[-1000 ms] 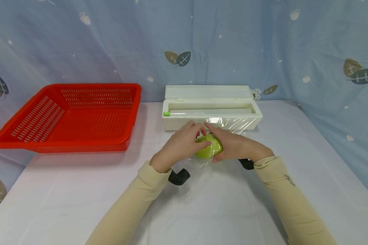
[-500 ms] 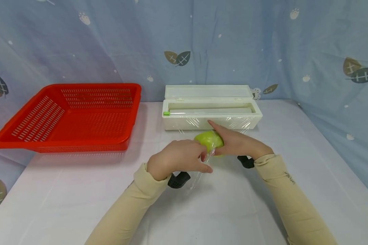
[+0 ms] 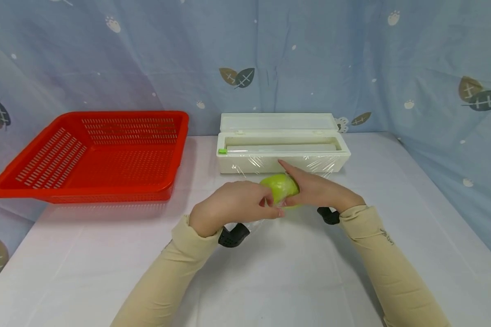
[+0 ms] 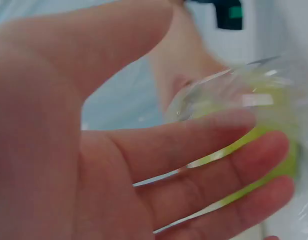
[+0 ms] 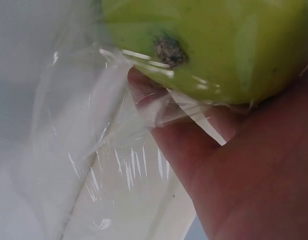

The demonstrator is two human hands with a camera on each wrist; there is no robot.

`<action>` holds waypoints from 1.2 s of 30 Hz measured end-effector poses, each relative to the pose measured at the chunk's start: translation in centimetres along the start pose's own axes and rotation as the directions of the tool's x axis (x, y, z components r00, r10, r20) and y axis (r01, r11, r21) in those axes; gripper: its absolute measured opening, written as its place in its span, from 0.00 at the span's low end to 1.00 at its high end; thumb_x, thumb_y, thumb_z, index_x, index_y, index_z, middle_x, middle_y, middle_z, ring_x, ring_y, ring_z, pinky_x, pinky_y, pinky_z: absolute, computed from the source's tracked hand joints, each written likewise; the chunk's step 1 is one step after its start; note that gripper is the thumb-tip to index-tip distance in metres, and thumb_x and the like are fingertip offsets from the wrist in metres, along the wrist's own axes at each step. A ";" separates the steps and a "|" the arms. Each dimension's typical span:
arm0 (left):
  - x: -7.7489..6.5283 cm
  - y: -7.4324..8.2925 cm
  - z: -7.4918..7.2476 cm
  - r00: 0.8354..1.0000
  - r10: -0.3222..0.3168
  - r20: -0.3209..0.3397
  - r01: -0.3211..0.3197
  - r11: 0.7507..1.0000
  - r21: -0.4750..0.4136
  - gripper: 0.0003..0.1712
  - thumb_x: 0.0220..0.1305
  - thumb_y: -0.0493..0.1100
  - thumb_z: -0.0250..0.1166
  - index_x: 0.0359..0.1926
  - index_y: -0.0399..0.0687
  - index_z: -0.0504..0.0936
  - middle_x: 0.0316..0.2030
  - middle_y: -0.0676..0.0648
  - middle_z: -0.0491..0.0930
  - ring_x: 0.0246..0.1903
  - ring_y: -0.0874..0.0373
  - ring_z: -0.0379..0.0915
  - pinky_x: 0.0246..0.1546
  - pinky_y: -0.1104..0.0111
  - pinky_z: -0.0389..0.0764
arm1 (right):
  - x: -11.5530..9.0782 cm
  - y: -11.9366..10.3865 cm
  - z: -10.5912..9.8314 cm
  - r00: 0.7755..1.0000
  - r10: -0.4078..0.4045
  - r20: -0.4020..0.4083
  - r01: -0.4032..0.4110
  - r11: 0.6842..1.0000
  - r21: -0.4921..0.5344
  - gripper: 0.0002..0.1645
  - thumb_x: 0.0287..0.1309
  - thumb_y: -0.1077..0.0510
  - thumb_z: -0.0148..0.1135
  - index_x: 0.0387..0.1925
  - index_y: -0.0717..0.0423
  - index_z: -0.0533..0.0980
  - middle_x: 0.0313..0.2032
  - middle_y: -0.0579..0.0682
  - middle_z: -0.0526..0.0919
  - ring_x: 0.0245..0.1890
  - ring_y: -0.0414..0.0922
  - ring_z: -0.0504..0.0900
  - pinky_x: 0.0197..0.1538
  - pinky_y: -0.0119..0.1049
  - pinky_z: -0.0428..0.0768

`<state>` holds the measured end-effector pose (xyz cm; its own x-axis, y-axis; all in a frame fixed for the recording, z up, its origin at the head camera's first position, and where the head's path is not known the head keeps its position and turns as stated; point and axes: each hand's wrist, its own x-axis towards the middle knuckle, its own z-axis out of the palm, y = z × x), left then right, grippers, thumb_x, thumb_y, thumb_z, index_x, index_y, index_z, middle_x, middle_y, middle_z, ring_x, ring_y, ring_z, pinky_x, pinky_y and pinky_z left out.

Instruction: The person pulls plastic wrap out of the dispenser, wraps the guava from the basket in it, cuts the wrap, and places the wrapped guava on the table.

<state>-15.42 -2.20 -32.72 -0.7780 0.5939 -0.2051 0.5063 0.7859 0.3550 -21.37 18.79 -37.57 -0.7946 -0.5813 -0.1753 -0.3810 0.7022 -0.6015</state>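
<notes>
Over the near part of the table, the left hand has straight fingers and its thumb held apart, fingertips against the film-covered fruit. Beside it the right hand grips the fruit, which sits between both hands just in front of the box. Clear film lies over the fruit, so wrapping looks partly done; its underside cannot be judged. Loose film hangs past it. Farther back, film seems to run on to the box, lid up, green slider at the left end; cutting and tucking appear left. The red basket stands well apart, leftward.
</notes>
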 end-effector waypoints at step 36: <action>0.1 -5.2 -1.6 0.982 -0.106 -0.156 0.094 0.992 -0.081 0.06 0.57 0.49 0.60 0.25 0.57 0.79 0.21 0.57 0.73 0.24 0.60 0.67 0.26 0.68 0.68 | 0.2 0.1 0.0 0.992 0.123 -0.027 -0.124 0.991 -0.055 0.69 0.31 0.25 0.61 0.68 0.37 0.32 0.64 0.51 0.55 0.54 0.47 0.66 0.55 0.47 0.64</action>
<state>-18.71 -6.55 -33.17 -0.8755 0.4734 -0.0969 0.3993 0.8217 0.4066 -21.55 18.72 -37.63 -0.8480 -0.4791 -0.2266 -0.3045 0.7905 -0.5314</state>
